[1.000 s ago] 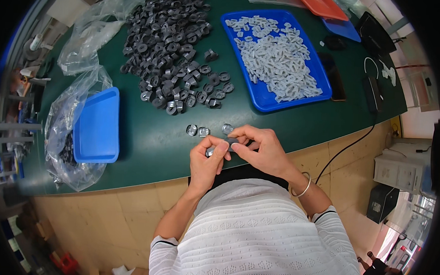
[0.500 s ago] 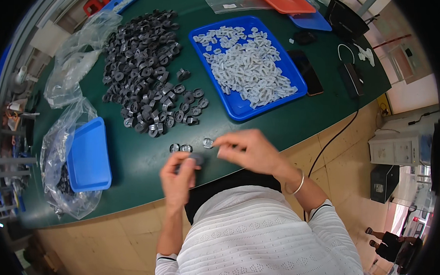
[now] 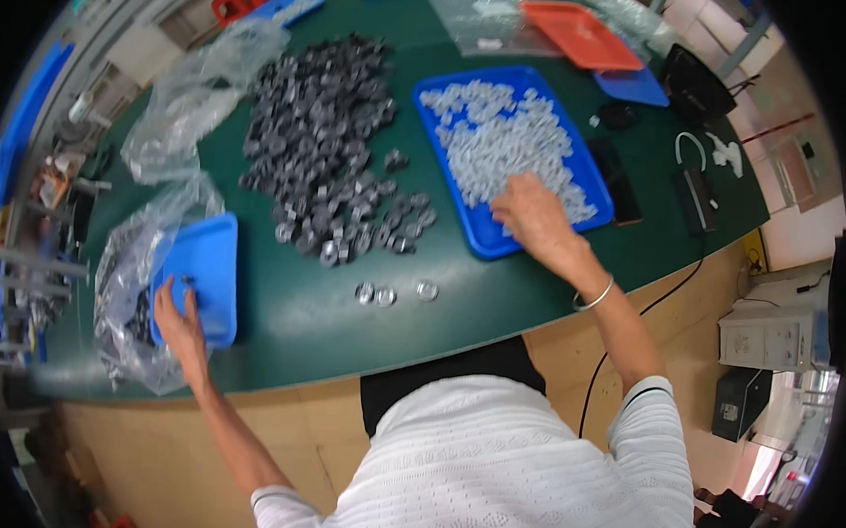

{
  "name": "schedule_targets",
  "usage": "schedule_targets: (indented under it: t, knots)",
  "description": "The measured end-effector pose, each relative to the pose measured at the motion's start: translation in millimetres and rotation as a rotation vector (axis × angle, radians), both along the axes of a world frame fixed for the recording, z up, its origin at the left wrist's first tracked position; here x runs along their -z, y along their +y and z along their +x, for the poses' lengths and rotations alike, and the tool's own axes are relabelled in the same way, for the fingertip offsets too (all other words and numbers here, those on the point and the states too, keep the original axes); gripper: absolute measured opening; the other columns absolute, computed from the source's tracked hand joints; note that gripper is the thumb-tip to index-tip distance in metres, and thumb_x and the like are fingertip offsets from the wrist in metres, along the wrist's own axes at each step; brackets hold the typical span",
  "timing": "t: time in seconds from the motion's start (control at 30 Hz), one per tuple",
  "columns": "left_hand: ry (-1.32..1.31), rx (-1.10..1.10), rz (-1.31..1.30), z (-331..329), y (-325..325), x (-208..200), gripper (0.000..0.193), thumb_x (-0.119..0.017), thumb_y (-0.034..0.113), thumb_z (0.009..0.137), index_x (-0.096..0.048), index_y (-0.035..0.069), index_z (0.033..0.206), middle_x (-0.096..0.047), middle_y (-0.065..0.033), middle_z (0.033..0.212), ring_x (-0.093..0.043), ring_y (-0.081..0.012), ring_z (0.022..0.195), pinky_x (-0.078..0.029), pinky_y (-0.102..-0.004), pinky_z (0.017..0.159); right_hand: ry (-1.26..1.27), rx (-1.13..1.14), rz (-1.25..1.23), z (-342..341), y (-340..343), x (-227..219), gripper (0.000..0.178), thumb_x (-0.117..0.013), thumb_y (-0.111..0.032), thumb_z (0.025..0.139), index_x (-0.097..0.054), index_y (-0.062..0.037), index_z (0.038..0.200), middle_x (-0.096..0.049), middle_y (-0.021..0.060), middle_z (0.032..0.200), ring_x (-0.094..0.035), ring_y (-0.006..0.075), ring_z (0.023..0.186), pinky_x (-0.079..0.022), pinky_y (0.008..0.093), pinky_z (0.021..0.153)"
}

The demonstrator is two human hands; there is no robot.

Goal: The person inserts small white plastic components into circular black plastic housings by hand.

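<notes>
My left hand is over the light blue tray at the left, thumb and fingers apart. A small dark part shows in that tray just beyond the fingertips. My right hand reaches over the near edge of the deep blue tray, its fingers bent together at the heap of small white plastic pieces. What its fingertips hold is hidden. Between the hands, three small clear round pieces lie in a row: a left one, a middle one and a right one.
A big pile of dark grey plastic parts covers the table's left middle. Clear plastic bags lie left of it. A phone sits beside the deep blue tray. An orange tray and a black cable are at the right.
My left hand has moved left from the table's front to the light blue tray, and its fingers have opened. My right hand has left the clear pieces for the white ones. The view has shifted.
</notes>
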State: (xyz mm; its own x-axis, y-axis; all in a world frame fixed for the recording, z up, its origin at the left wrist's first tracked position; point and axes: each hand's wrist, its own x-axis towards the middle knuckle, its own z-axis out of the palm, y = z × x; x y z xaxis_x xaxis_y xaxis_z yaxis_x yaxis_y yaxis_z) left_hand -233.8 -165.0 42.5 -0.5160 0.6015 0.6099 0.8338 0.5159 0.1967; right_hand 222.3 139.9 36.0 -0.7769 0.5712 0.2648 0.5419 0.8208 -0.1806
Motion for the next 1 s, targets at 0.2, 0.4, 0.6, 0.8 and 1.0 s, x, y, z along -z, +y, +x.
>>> schedule_targets:
  t: [0.2,0.4,0.6,0.8,1.0]
  knots:
    - [-0.196,0.583,0.036,197.2,87.1,-6.5,0.018,-0.069,0.0,0.078,-0.068,0.002,0.096,-0.067,-0.013,0.094,-0.06,-0.0279,0.084,-0.049,-0.0364,0.075,0.521,0.025,-0.094,-4.6,2.3,-12.6,0.009,-0.065,-0.008,0.081,-0.063,-0.0015,0.086,-0.058,0.0119,0.086,-0.056,0.0333,0.084,-0.047,0.0374,0.072]
    - [-0.264,0.806,-0.065,252.0,99.9,41.4,0.026,-0.063,0.013,0.076,-0.063,0.003,0.1,-0.061,-0.0127,0.092,-0.056,-0.0312,0.089,-0.046,-0.0439,0.079,0.667,0.271,-0.915,-33.0,-85.5,1.6,0.021,-0.055,-0.016,0.098,-0.063,0.0023,0.104,-0.064,0.006,0.091,-0.061,0.0106,0.078,-0.052,0.0252,0.069]
    - [-0.032,0.779,0.1,283.0,120.6,65.3,0.014,-0.064,0.019,0.065,-0.06,0.006,0.065,-0.047,-0.0088,0.078,-0.049,-0.0254,0.082,-0.038,-0.0352,0.063,0.643,0.109,-0.911,-1.5,-92.9,51.5,0.017,-0.047,-0.014,0.102,-0.057,-0.0003,0.103,-0.055,0.0046,0.083,-0.045,0.0079,0.062,-0.04,0.0205,0.054]
    - [-0.125,0.701,0.066,300.4,108.3,77.8,0.015,-0.064,0.014,0.071,-0.062,0.002,0.08,-0.051,-0.0123,0.08,-0.052,-0.0276,0.081,-0.042,-0.0356,0.059,0.626,-0.106,-0.948,-23.3,-96.1,26.3,0.017,-0.056,-0.014,0.098,-0.061,0.0029,0.098,-0.061,0.0079,0.079,-0.051,0.0132,0.058,-0.046,0.0263,0.056]
    - [-0.621,0.844,0.147,302.8,110.3,36.3,0.022,-0.065,0.016,0.08,-0.061,0.009,0.1,-0.058,-0.0132,0.09,-0.061,-0.0286,0.08,-0.051,-0.0386,0.063,0.601,0.031,-0.913,-14.2,-71.2,59.6,0.021,-0.056,-0.01,0.097,-0.062,0.0026,0.112,-0.059,0.004,0.086,-0.049,0.0084,0.067,-0.039,0.0206,0.053]
